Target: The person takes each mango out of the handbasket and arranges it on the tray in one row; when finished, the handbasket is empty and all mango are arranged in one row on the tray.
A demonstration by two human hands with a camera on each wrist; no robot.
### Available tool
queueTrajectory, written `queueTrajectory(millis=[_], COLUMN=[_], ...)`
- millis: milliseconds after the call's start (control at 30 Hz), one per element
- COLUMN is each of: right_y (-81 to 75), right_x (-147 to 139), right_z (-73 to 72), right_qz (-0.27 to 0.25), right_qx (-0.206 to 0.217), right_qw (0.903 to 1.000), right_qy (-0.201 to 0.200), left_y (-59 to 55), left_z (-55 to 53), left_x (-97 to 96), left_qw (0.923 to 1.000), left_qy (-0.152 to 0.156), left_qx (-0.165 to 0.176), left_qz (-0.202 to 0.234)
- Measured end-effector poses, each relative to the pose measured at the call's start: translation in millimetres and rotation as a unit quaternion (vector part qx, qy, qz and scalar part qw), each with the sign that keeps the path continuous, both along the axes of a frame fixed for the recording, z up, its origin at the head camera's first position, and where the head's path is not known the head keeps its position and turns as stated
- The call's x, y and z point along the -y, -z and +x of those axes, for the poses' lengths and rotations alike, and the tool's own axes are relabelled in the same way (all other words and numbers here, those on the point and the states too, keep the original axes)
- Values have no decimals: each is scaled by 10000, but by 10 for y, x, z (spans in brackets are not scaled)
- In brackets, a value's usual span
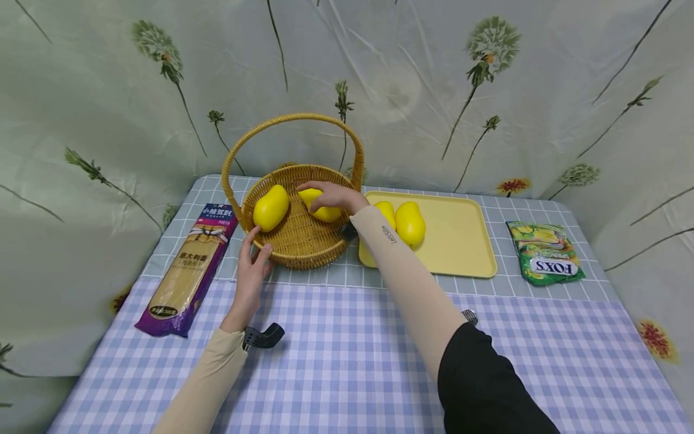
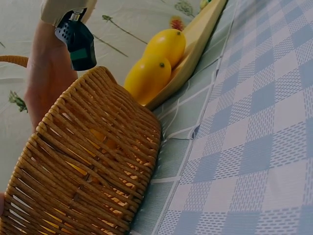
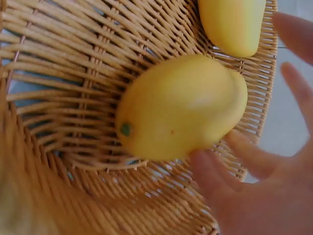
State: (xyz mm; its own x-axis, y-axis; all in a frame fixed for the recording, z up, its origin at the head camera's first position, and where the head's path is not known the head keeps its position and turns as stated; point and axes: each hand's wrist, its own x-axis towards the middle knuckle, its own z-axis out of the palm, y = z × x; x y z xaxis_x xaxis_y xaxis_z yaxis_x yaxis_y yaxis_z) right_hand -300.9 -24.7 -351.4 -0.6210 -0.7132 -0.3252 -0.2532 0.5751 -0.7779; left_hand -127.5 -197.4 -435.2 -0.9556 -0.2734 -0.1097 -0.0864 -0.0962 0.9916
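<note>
A round wicker basket (image 1: 303, 253) with a tall handle stands at the back of the table, with two yellow mangoes in it. My right hand (image 1: 333, 196) reaches in over the right-hand mango (image 3: 181, 107). In the right wrist view its fingers are spread, and some fingertips meet that mango's side. The other mango (image 1: 271, 208) lies at the basket's left wall. My left hand (image 1: 252, 280) is at the front left, its index finger and thumb resting on the rim; the left wrist view shows little more than the basket's outer weave.
Right of the basket, a pale yellow tray (image 1: 455, 235) carries two more mangoes (image 1: 410, 224), partly behind my right forearm. A purple pasta packet (image 1: 187, 271) lies left of the basket. A green FOX'S bag (image 1: 544, 252) lies at the far right. A patterned curtain hangs behind.
</note>
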Motion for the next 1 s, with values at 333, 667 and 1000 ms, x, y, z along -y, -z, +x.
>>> queueTrajectory(millis=[333,667,1000], right_y=[12,6,-115], right_x=[-67,-194,-493], right_z=[68,95,182], right_qz=[423,-878,-1896], right_qx=[910,589,668], right_qw=[9949,9942,9785], right_qy=[-70,-196,-461], left_y=[4,2,-8], left_z=[-9,6,5], left_x=[7,2,-15], left_qw=[10000,10000,9999], left_qy=[20,-2,28], left_qx=[-30,-22,-114], left_qz=[-13,-64,-5])
